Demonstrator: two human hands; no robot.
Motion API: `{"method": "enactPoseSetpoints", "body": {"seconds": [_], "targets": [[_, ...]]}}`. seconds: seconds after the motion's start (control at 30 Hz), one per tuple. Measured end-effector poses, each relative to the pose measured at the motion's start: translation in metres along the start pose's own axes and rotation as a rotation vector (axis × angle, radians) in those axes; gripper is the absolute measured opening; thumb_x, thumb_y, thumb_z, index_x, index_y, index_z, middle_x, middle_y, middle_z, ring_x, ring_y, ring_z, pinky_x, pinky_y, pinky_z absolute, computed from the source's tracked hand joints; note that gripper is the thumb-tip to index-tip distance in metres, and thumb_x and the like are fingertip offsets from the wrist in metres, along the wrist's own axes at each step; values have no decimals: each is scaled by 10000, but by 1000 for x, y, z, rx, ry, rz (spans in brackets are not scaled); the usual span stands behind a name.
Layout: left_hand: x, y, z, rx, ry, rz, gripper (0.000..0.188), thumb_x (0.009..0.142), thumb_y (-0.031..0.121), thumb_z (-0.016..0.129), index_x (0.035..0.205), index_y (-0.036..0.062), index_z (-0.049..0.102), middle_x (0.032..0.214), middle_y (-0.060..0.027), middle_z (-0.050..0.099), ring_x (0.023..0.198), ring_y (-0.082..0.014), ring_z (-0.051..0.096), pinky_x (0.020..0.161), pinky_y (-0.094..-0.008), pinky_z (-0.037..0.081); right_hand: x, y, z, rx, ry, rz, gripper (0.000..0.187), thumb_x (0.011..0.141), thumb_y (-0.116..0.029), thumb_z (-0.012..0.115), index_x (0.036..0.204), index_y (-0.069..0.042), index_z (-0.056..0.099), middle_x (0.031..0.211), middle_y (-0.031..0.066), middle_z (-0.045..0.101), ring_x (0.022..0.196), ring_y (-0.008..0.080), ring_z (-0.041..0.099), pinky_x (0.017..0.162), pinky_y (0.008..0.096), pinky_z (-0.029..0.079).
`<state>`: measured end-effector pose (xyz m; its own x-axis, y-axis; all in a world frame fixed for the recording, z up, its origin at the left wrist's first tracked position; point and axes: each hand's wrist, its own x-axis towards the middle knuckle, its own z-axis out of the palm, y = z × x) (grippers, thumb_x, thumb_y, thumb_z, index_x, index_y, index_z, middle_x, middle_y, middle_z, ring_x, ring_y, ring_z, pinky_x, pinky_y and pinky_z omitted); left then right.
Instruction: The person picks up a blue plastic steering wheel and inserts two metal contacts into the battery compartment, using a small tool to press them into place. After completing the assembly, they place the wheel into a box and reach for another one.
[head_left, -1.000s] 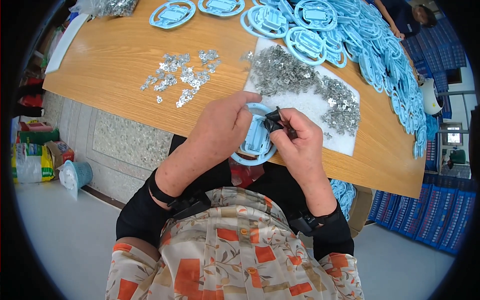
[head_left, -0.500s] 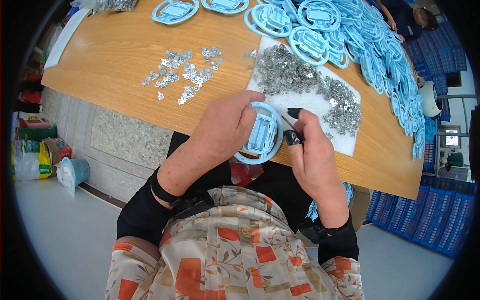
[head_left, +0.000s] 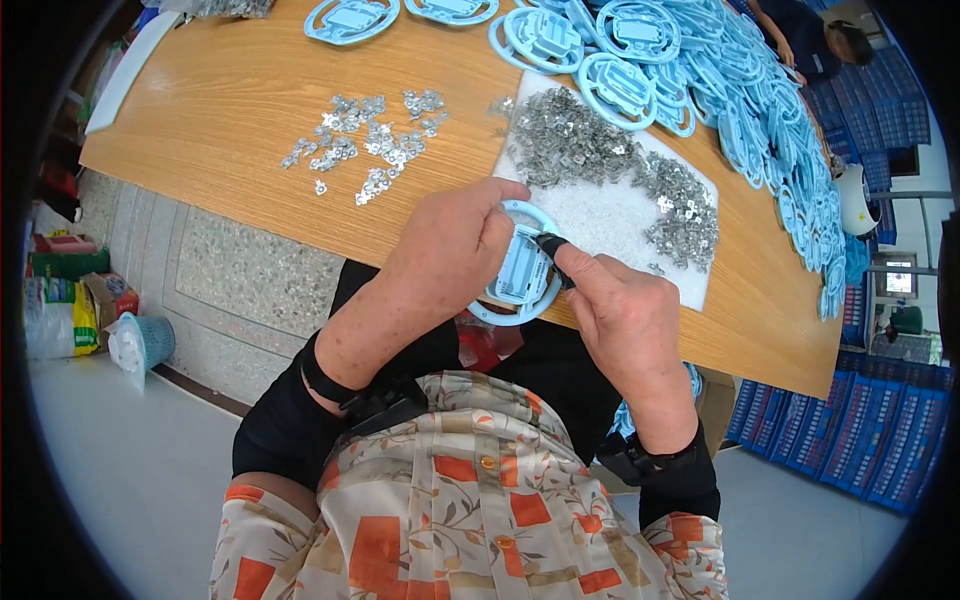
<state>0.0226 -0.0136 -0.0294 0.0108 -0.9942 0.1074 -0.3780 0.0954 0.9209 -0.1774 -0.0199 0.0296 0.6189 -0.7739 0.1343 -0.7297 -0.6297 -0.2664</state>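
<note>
one left hand (head_left: 452,246), fingers curled around left side of one blue wheel (head_left: 516,272); one right hand (head_left: 628,312), fingers bent over its right side, hold unclear.

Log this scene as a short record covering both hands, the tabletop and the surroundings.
Left hand: grips a light-blue ring-shaped frame by its left side
Right hand: black-covered fingers at the frame's right side; whether they hold anything is unclear
White sheet: on the wooden table, bearing heaped small metal pieces
Left of sheet: scattered metal pieces
Table's far right: large pile of light-blue frames
Background: another person, upper right; light-blue basket on the floor, left
</note>
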Motion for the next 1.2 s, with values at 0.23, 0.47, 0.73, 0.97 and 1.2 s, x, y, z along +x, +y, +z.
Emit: {"method": "enactPoseSetpoints", "body": {"seconds": [0.23,0.47,0.73,0.97,1.2], "targets": [[-1,-1,3,19,36,26,300,939,72,447,1132,-28,654,891,-221,698,820,-326,698,741,-390,537,3,-5,-2,-59,-12,6,352,746,-24,730,1076,-133,678,742,69,650,618,276,644,532,374,497],[-1,-6,6,42,28,38,286,933,68,453,1122,-16,650,895,-230,688,839,-375,683,751,-410,531,13,-13,-11,-255,-58,-108,291,741,-42,680,1020,-122,667,659,57,556,562,255,620,485,381,474],[0,-3,3,107,42,16,283,929,77,458,1117,-7,653,883,-229,683,826,-379,675,738,-414,526,37,-11,-27,-448,-158,-369,129,771,-107,631,890,-91,582,660,50,557,535,250,636,447,374,477],[0,-5,8,52,41,41,292,922,78,466,1125,5,662,885,-228,685,811,-373,673,728,-411,525,30,-3,-29,-405,-139,-369,122,783,-114,635,893,-96,586,645,68,556,543,256,642,463,367,494],[0,-8,4,70,15,33,302,943,90,461,1157,23,662,885,-188,688,786,-295,676,712,-389,522,40,-8,-33,-393,-196,-424,146,795,-118,624,933,-86,587,673,80,604,597,270,660,515,392,507]]}}
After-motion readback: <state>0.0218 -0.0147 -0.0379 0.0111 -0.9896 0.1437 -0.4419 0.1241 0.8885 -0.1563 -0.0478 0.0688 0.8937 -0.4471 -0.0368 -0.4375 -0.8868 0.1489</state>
